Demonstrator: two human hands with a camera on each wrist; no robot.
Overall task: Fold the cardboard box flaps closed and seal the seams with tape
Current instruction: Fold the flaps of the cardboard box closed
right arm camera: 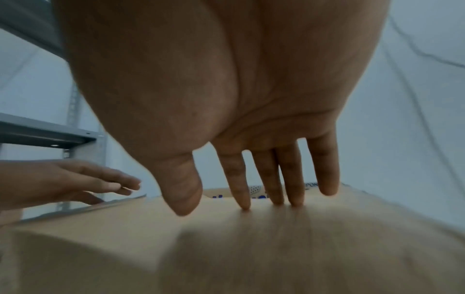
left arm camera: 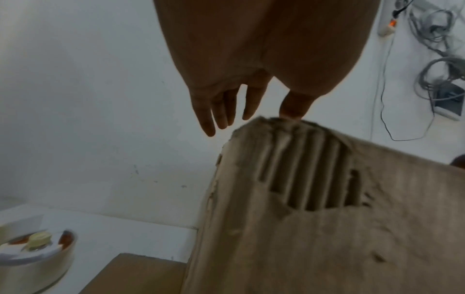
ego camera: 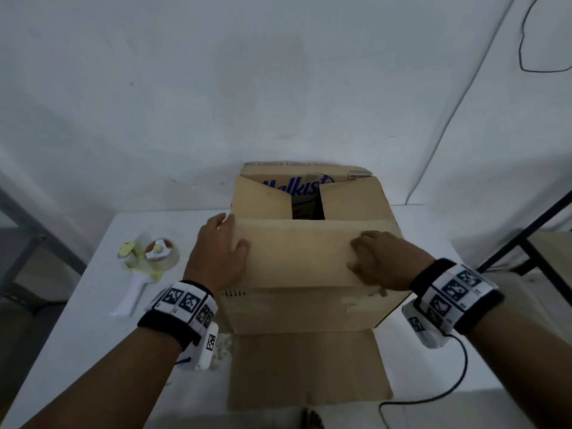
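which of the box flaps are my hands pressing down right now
The near long flap, under both hands; the far printed flap stands up, and the short side flaps are already folded in.

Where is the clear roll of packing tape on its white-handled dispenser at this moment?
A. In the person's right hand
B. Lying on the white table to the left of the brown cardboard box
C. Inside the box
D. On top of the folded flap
B: the clear roll of packing tape on its white-handled dispenser lies untouched on the white table, left of the brown cardboard box, while the left hand and right hand both rest on the near flap.
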